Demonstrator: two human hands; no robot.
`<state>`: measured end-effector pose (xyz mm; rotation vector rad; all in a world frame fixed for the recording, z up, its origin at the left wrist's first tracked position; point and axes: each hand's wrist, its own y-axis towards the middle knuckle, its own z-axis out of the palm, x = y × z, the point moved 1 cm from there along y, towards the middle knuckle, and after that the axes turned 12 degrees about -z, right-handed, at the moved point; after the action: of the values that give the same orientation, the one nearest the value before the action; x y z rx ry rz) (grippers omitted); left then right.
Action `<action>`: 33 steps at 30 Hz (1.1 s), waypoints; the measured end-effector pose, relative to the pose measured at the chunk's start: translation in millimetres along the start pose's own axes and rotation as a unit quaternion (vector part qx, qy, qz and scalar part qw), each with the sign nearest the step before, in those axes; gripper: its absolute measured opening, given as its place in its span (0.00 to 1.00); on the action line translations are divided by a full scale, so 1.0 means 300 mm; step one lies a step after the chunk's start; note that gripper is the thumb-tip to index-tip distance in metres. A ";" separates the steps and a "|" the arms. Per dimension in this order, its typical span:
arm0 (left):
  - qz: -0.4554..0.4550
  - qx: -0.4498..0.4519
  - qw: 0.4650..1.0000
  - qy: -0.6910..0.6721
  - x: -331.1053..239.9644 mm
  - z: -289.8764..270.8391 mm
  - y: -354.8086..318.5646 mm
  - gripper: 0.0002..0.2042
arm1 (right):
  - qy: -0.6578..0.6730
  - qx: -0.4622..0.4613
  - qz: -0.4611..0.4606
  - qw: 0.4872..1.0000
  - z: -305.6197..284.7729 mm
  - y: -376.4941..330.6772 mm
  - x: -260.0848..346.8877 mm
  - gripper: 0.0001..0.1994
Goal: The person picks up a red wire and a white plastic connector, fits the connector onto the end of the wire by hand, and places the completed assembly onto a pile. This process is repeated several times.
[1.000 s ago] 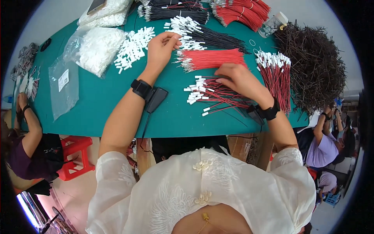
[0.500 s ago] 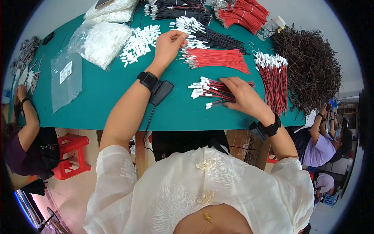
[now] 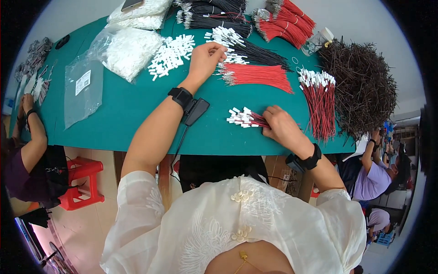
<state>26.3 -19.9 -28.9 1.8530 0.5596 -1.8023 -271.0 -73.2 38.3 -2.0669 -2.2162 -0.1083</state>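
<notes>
My right hand (image 3: 284, 127) is closed round a bundle of dark red wires near the front of the table. White plastic connectors (image 3: 242, 118) stick out at the bundle's left end. Farther off to the left, my left hand (image 3: 206, 58) is raised with its fingers pinched together. Whatever those fingertips hold, if anything, is too small to see. Beside them lie black wires with white connectors (image 3: 255, 52) and a flat row of red wires with bare metal terminals (image 3: 260, 76). Loose white connectors (image 3: 171, 55) are spread to the left of this hand.
A finished-looking stack of red wires with white ends (image 3: 318, 102) lies right of my right hand, before a heap of dark brown wires (image 3: 362, 86). Bags of white connectors (image 3: 130, 50), black bundles (image 3: 212, 20), red bundles (image 3: 289, 23) and a clear jar (image 3: 317, 42) stand behind. Co-workers sit at both sides.
My right hand has closed on the spread wires and drawn them into a tighter bundle. The left hand stays pinched beside the black wires. The whole view has shifted slightly.
</notes>
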 end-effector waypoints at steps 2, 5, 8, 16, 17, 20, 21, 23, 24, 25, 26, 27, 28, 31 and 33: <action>0.003 0.002 1.000 -0.009 0.007 -0.005 -0.006 0.10 | 0.014 -0.049 -0.002 0.999 -0.002 -0.008 -0.005 0.12; 0.001 0.003 1.000 -0.018 0.000 -0.004 -0.014 0.10 | 0.066 -0.104 0.015 0.992 0.010 -0.010 -0.010 0.10; -0.013 -0.005 1.000 -0.027 -0.007 -0.001 -0.019 0.10 | 0.135 -0.115 0.062 0.982 -0.007 -0.001 -0.047 0.09; 0.056 0.141 0.983 -0.101 -0.161 0.116 -0.126 0.20 | 0.310 -0.117 0.112 0.937 -0.049 0.095 -0.084 0.08; 0.051 0.167 0.978 -0.113 -0.162 0.121 -0.133 0.22 | 0.329 -0.129 0.104 0.930 -0.052 0.117 -0.085 0.08; 0.037 0.193 0.975 -0.100 -0.166 0.133 -0.138 0.25 | 0.341 -0.138 0.084 0.926 -0.046 0.157 -0.091 0.09; 0.031 0.195 0.977 -0.078 -0.168 0.143 -0.135 0.26 | 0.329 -0.135 0.074 0.932 -0.043 0.162 -0.095 0.09; 0.025 0.207 0.976 -0.056 -0.169 0.164 -0.135 0.27 | 0.316 -0.137 0.073 0.936 -0.029 0.175 -0.110 0.09; 0.032 0.203 0.977 -0.058 -0.179 0.168 -0.148 0.24 | 0.304 -0.108 0.040 0.946 -0.021 0.184 -0.115 0.10; 0.041 0.203 0.976 -0.061 -0.184 0.165 -0.160 0.21 | 0.290 -0.079 0.011 0.954 -0.015 0.185 -0.116 0.11; 0.052 0.205 0.975 -0.066 -0.183 0.165 -0.162 0.18 | 0.283 -0.087 0.033 0.955 -0.027 0.178 -0.116 0.11; 0.059 0.177 0.979 -0.077 -0.176 0.150 -0.162 0.17 | 0.291 -0.075 0.052 0.952 -0.049 0.175 -0.111 0.11; 0.067 0.151 0.982 -0.092 -0.160 0.142 -0.151 0.16 | 0.297 -0.063 0.075 0.950 -0.075 0.156 -0.122 0.12; 0.051 0.051 0.997 -0.028 -0.117 0.099 -0.115 0.13 | 0.250 -0.104 0.146 0.951 -0.174 0.001 -0.206 0.12; 0.033 0.027 0.999 -0.011 -0.088 0.080 -0.099 0.13 | 0.143 -0.168 0.208 0.953 -0.230 -0.124 -0.300 0.12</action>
<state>-11.9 -9.4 -4.5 1.8623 0.4398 -1.8100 -299.8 -173.6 96.0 -2.4516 -1.6452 -0.7391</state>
